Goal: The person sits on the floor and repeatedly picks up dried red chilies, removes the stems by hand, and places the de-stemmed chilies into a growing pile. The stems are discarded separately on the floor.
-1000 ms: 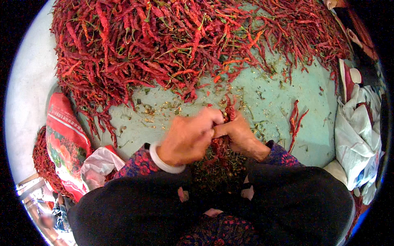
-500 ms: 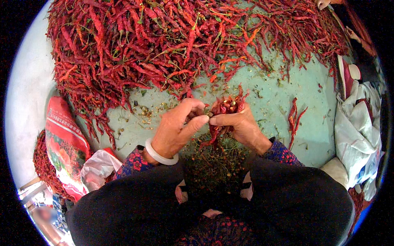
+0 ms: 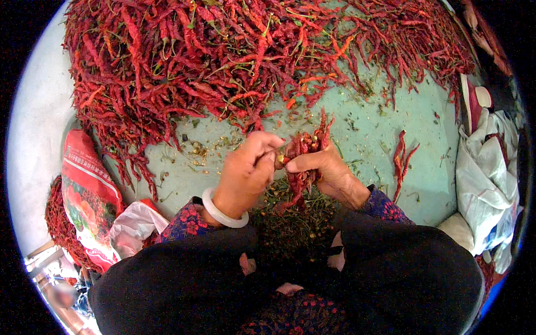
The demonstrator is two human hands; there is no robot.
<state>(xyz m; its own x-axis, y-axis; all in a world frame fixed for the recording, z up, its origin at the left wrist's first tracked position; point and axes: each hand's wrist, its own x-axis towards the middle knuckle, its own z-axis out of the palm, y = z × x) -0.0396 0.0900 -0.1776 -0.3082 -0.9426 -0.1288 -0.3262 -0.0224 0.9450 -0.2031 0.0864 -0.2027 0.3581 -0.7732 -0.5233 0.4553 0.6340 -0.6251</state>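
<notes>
A bunch of wrinkled dried red chilies (image 3: 304,148) is gripped in my right hand (image 3: 329,170), its thumb pressed across the front of them. Their tips point up and down, with a few pale stem ends showing at the left side. My left hand (image 3: 248,167), wearing a white bangle (image 3: 224,211) at the wrist, is closed with thumb and fingers curled beside those stem ends. What its fingertips pinch, if anything, is hidden. Below both hands lies a heap of green-brown stems and scraps (image 3: 293,223), between my legs.
A big pile of dried chilies (image 3: 184,67) covers the far side of the pale green floor (image 3: 430,184). A few loose chilies (image 3: 401,164) lie to the right. A red printed sack (image 3: 89,184) stands at left, a whitish sack (image 3: 486,184) at right beside a red shoe (image 3: 473,103).
My left hand has drawn in its thumb and turned slightly, staying close to the bunch. The chilies in my right hand have shifted to stand more upright. A person's hand at the top right has left view.
</notes>
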